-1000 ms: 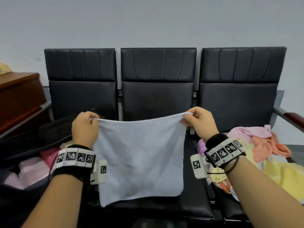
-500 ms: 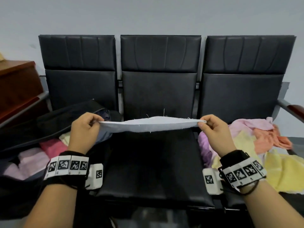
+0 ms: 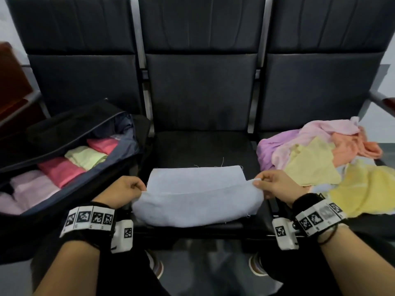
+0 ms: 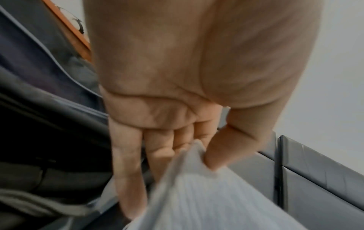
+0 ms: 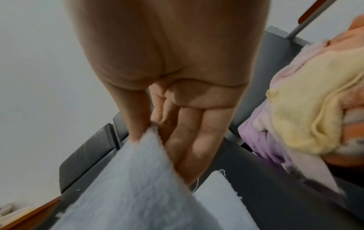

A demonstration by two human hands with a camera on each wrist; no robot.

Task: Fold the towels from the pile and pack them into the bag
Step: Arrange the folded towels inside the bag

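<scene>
— Two hands on one towel, is that right?

— Yes. The left hand (image 3: 123,192) pinches one corner of the pale blue towel (image 3: 196,197) between thumb and fingers, and the right hand (image 3: 277,185) pinches the opposite corner the same way. The wrist views confirm it: cloth is clamped under the left thumb (image 4: 222,149) and under the right thumb (image 5: 135,124).

— Where is the towel lying?

— On the middle seat (image 3: 203,146) of a row of black chairs. Its far half lies flat on the cushion, while the near part is doubled over towards the person, with the held edge raised a little above the flat layer (a few loose threads stick up from the far edge).

— And the bag?

— The bag (image 3: 70,133) sits on the seat to the left of the towel, black, unzipped, its flap thrown back. Folded towels (image 3: 62,169) are packed inside it: pink, pale green, and lighter pink ones side by side.

— The pile?

— On the seat to the right of the towel, a loose heap of towels (image 3: 316,159) in purple, pink, orange and yellow. The right hand is just beside its near edge; I cannot tell whether it touches.

— Anything else?

— Marker bands (image 3: 89,218) on both wrists, and shoes on the floor below the towel.
</scene>
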